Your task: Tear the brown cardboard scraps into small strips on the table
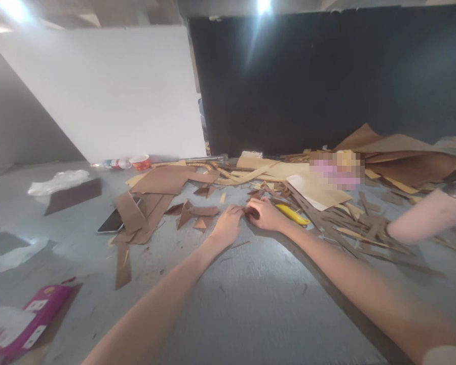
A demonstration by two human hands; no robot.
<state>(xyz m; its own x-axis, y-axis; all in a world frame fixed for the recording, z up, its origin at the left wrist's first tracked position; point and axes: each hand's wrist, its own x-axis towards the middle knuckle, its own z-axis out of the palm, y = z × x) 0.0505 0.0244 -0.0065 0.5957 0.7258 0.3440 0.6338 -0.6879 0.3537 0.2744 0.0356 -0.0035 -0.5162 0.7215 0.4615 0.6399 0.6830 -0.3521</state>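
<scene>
On the grey, crumb-strewn worktop (228,309), the right hand (268,215) pinches a small, curled dark-brown piece (254,213); the left hand (227,223) meets its edge, though I can't tell whether it grips. Flat brown sheet offcuts (161,180) lie around, before a plain white panel (117,91) and a black panel (327,76).

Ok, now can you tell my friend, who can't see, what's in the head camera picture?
A person's bare left hand and bare right hand meet over a grey table, with what looks like a small dark-brown piece at their fingers. Flat brown leather-like pieces lie scattered around, and a slim yellow object lies beside the right hand.
</scene>
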